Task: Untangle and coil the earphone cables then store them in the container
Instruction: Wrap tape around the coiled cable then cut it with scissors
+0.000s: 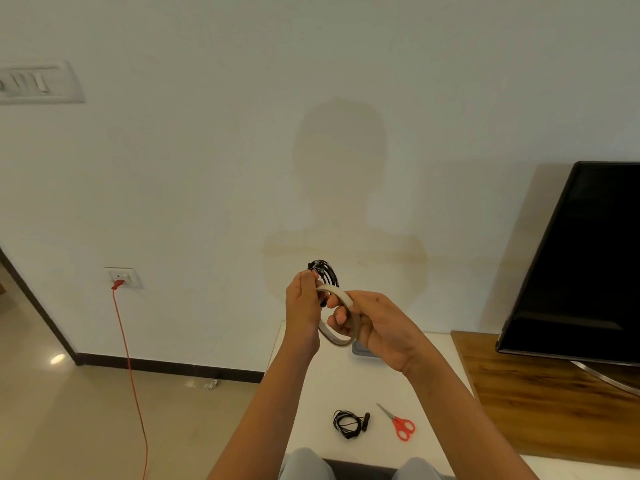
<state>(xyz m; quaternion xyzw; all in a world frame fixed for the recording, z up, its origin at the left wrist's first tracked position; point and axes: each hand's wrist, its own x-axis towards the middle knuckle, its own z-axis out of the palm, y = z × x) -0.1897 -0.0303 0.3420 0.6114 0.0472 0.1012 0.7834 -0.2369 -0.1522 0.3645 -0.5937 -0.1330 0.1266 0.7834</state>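
- Raised above the white table (311, 393): one coiled black earphone cable (327, 271), pinched between thumb and curled fingers of the left hand (304, 306), loops standing out past the fingertips.
- Also above the table, touching that coil: one tape roll (334, 290), gripped by the right hand (377, 327), fingers curled through its ring.
- Flat on the table's near part: a second earphone cable (349, 424), coiled, touched by neither hand; just beside it, one pair of scissors (400, 424).
- At the table's far side: one grey container (360, 351), mostly hidden.
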